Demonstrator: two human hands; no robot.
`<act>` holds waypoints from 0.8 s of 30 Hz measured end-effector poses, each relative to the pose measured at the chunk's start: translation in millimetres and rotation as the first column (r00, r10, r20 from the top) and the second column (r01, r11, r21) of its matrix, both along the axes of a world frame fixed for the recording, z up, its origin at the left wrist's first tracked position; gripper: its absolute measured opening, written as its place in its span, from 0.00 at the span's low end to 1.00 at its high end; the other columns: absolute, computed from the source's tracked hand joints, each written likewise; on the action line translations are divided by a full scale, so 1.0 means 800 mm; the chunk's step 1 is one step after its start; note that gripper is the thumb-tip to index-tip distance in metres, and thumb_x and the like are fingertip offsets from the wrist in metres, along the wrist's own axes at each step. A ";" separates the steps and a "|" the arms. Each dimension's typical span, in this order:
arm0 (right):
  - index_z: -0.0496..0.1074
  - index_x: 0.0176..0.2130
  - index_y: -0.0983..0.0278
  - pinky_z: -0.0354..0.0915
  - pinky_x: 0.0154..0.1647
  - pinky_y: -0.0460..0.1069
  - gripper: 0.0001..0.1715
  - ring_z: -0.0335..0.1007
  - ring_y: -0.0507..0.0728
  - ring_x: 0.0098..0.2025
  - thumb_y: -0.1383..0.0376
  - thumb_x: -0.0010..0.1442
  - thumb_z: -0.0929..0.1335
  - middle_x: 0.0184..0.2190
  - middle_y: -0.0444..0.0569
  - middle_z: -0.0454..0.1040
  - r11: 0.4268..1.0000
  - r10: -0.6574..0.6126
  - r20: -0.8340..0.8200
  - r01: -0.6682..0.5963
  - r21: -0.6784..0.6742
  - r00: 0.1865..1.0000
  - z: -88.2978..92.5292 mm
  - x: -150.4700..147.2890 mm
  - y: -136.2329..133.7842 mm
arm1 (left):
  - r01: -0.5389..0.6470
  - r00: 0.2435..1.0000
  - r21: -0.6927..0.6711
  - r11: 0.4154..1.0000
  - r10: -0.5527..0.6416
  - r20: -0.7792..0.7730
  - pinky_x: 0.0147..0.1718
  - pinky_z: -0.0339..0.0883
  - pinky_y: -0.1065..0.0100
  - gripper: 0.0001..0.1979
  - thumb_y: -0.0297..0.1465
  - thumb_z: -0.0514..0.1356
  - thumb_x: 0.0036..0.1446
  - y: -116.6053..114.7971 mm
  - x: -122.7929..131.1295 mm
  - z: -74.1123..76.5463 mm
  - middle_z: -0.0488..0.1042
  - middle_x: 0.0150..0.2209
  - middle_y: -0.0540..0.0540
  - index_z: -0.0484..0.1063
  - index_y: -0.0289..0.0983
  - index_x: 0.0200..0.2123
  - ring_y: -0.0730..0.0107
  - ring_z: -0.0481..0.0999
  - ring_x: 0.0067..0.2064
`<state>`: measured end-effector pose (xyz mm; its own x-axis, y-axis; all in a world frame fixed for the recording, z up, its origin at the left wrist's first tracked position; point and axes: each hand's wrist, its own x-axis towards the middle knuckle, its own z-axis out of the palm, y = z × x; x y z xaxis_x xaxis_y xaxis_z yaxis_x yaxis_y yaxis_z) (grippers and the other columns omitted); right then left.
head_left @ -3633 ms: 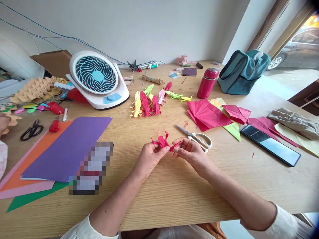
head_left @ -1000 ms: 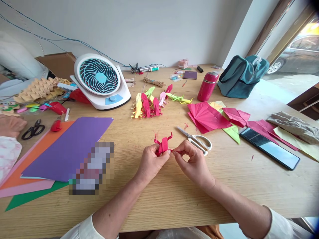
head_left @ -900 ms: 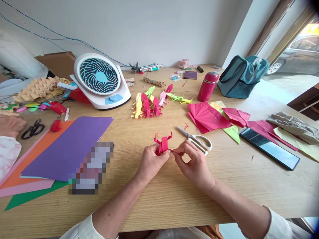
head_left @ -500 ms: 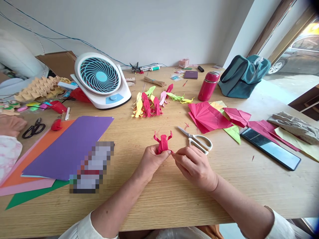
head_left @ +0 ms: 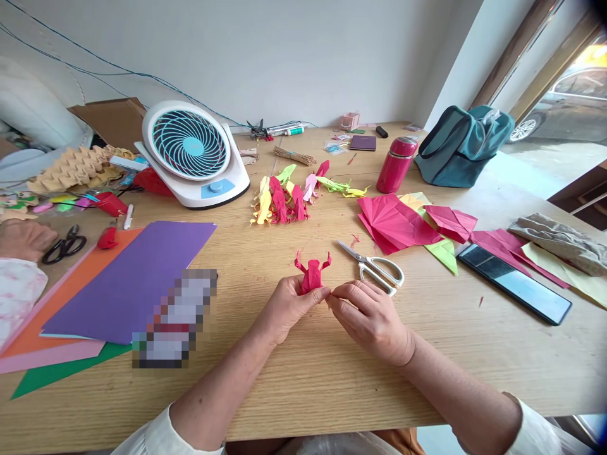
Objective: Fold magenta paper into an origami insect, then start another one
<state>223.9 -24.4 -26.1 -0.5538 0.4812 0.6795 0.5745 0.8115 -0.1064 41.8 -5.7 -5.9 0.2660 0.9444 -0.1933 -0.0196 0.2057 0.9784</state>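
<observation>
- In the grip of the left hand [head_left: 290,308], the red paper figure [head_left: 312,276] was clamped over the bench [head_left: 294,392], apparently for steadying.
- Its lower right was pinched by the right hand [head_left: 370,316], seemingly for fine control.
- Scissors [head_left: 364,258] were laid just beyond, presumably within reach.
- A co-worker's hand [head_left: 28,237] was cut off at far left; the figure's lower part was covered by fingers.
</observation>
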 end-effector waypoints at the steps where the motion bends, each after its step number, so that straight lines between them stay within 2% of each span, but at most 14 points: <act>1: 0.72 0.45 0.65 0.64 0.36 0.51 0.11 0.66 0.55 0.34 0.74 0.65 0.64 0.35 0.51 0.74 1.000 0.002 0.001 -0.002 -0.001 1.000 0.000 -0.001 0.000 | -0.013 1.000 0.006 1.000 0.013 -0.011 0.29 0.50 0.71 0.22 0.43 0.70 0.43 0.000 0.000 -0.002 0.57 0.22 0.56 0.62 0.36 0.21 0.76 0.54 0.28; 7: 0.71 0.45 0.65 0.66 0.37 0.52 0.10 0.70 0.56 0.35 0.73 0.64 0.65 0.36 0.52 0.75 0.996 0.044 -0.083 -0.050 -0.072 0.996 0.008 -0.005 -0.002 | -0.025 0.997 0.053 0.998 0.028 -0.067 0.30 0.53 0.71 0.18 0.43 0.66 0.49 0.002 0.001 -0.008 0.60 0.23 0.54 0.67 0.35 0.25 0.75 0.57 0.29; 10: 0.71 0.43 0.64 0.66 0.37 0.52 0.07 0.69 0.56 0.36 0.72 0.63 0.67 0.37 0.53 0.74 0.978 0.060 -0.195 -0.097 -0.185 0.979 0.012 -0.006 -0.004 | -0.012 0.995 0.094 0.996 0.021 -0.094 0.31 0.54 0.71 0.15 0.41 0.64 0.52 0.002 0.001 -0.007 0.61 0.24 0.54 0.68 0.35 0.26 0.75 0.59 0.29; 13: 0.72 0.39 0.64 0.66 0.38 0.51 0.03 0.69 0.55 0.36 0.70 0.64 0.66 0.35 0.51 0.73 0.936 -0.020 -0.340 -0.102 -0.336 0.940 0.014 -0.009 -0.005 | -0.022 0.995 0.121 0.992 0.034 -0.097 0.29 0.52 0.72 0.13 0.38 0.62 0.54 0.001 0.003 -0.005 0.60 0.23 0.55 0.66 0.35 0.24 0.76 0.57 0.27; 15: 0.71 0.34 0.63 0.66 0.37 0.49 0.05 0.69 0.54 0.35 0.67 0.64 0.67 0.32 0.48 0.72 0.879 -0.113 -0.407 -0.100 -0.467 0.906 0.015 -0.013 -0.003 | -0.018 0.996 0.136 0.990 0.030 -0.087 0.29 0.53 0.72 0.12 0.36 0.61 0.54 0.000 0.004 -0.005 0.60 0.23 0.55 0.66 0.35 0.24 0.76 0.58 0.28; 19: 0.72 0.29 0.63 0.65 0.35 0.48 0.12 0.69 0.53 0.31 0.61 0.63 0.69 0.27 0.45 0.74 0.698 -0.268 -0.448 -0.149 -0.701 0.853 0.015 -0.021 0.001 | -0.020 0.998 0.137 0.990 0.027 -0.053 0.32 0.58 0.73 0.10 0.35 0.62 0.55 0.001 0.004 -0.009 0.65 0.24 0.53 0.69 0.35 0.26 0.75 0.62 0.29; 21: 0.73 0.28 0.64 0.64 0.34 0.47 0.13 0.69 0.53 0.30 0.59 0.62 0.69 0.27 0.46 0.74 0.624 -0.318 -0.452 -0.175 -0.762 0.834 0.015 -0.023 0.003 | -0.017 0.999 0.133 0.991 0.021 -0.027 0.33 0.59 0.73 0.11 0.35 0.62 0.56 0.001 0.004 -0.011 0.67 0.25 0.52 0.70 0.35 0.26 0.75 0.63 0.30; 24: 0.73 0.29 0.64 0.63 0.31 0.47 0.14 0.68 0.52 0.29 0.58 0.60 0.70 0.26 0.46 0.74 0.550 -0.361 -0.455 -0.208 -0.809 0.814 0.015 -0.025 0.004 | -0.012 1.000 0.141 0.990 0.011 0.005 0.34 0.60 0.73 0.12 0.37 0.62 0.57 0.001 0.002 -0.011 0.68 0.26 0.52 0.70 0.35 0.27 0.74 0.65 0.31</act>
